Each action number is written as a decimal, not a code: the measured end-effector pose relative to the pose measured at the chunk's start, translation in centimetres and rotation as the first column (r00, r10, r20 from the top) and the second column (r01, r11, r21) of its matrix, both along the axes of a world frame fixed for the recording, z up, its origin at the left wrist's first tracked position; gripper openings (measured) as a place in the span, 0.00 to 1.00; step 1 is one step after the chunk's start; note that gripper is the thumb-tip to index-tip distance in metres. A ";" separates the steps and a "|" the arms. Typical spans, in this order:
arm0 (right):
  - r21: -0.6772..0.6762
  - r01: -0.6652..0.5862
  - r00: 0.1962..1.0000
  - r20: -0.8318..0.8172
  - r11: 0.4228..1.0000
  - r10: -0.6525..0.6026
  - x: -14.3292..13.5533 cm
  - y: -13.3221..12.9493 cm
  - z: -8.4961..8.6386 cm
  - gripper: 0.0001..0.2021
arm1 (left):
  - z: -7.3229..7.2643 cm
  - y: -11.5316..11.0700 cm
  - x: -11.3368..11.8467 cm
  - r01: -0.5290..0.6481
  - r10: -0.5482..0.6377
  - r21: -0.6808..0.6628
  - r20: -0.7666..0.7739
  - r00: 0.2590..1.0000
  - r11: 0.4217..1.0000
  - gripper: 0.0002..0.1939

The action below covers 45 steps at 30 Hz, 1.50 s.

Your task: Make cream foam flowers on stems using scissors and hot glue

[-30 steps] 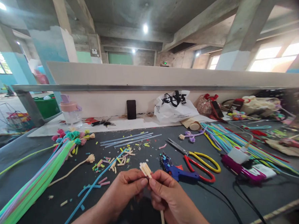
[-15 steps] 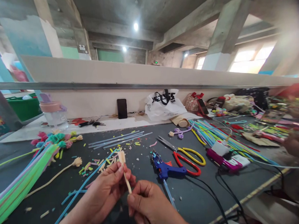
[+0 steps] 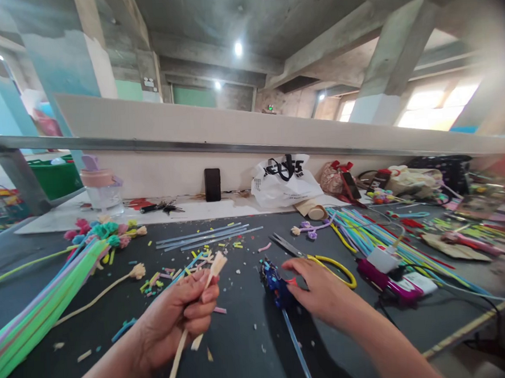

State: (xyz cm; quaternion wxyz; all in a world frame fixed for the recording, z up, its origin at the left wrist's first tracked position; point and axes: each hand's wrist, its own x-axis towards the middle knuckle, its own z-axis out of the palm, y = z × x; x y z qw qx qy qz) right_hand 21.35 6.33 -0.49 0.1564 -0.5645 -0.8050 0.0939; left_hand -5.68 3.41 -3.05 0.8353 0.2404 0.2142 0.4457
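Observation:
In my left hand [image 3: 185,304] is a cream chenille stem [image 3: 218,263], pinched between thumb and fingers. Its fuzzy tip points up and right, and its long tail hangs toward the near edge. My right hand [image 3: 320,282] hovers at the blue hot glue gun [image 3: 278,284], thumb and forefinger apart around its body; whether they touch cannot be made out. The gun's handle is hidden by that hand. A clear glue stick [image 3: 298,346] runs from the gun toward me. Scissors [image 3: 337,269] lie just beyond the right hand, their handles partly covered.
At left lies a bundle of green and other stems [image 3: 49,304] with pompom-like heads. Clear glue sticks [image 3: 208,236] and coloured scraps lie mid-table. Along the back are a bottle [image 3: 101,192], a phone [image 3: 212,184] and a white bag [image 3: 284,181]. A magenta device [image 3: 384,281] sits at right with cables.
My right hand has let go of the cream stem and moved right to the glue gun. My left hand keeps the stem, now tilted right. The view has shifted slightly left.

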 end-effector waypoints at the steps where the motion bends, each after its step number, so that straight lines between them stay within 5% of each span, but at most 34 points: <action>1: -0.037 0.050 0.992 0.120 0.998 -0.046 0.5 0.5 -0.7 0.23 | 0.0 -0.1 0.1 0.005 -0.005 -0.013 -0.011 1.000 1.000 0.06; 5: -0.128 0.083 0.940 0.339 0.988 -0.035 0.9 0.9 -2.6 0.33 | 0.1 -0.4 0.6 0.021 -0.024 -0.048 -0.049 0.999 0.999 0.08; 18: 0.032 0.101 0.935 0.337 0.994 -0.106 -1.0 1.2 -2.1 0.24 | 0.2 0.0 0.4 -0.043 0.043 -0.004 -0.094 0.995 0.999 0.07; 22: 0.126 0.098 0.995 -0.025 0.987 -0.096 -0.3 1.0 -1.7 0.22 | 0.0 0.0 0.4 -0.040 0.042 0.021 -0.130 0.991 0.999 0.08; 25: 0.124 0.131 0.885 -0.462 0.984 -0.059 -0.5 -0.2 -1.5 0.17 | -0.5 0.1 0.5 -0.052 0.056 0.032 -0.152 0.987 0.998 0.08; 27: 0.112 0.060 0.811 -0.585 0.992 0.017 -1.3 -1.3 -1.2 0.12 | -0.8 0.2 0.6 -0.073 0.077 0.028 -0.151 0.985 0.997 0.08; 33: 0.264 -0.141 0.888 -0.393 0.954 0.240 -3.2 -3.4 -0.6 0.05 | -0.6 0.1 1.1 -0.122 0.134 0.072 -0.203 0.970 0.990 0.08; 40: 0.287 -0.262 0.897 -0.280 0.922 0.342 -3.7 -3.8 -0.5 0.09 | -0.1 -0.1 1.6 -0.117 0.152 0.141 -0.272 0.950 0.983 0.12; 45: 0.377 -0.229 0.897 -0.276 0.897 0.345 -3.9 -3.8 -0.7 0.07 | -0.6 -0.1 1.7 -0.125 0.169 0.170 -0.270 0.948 0.977 0.12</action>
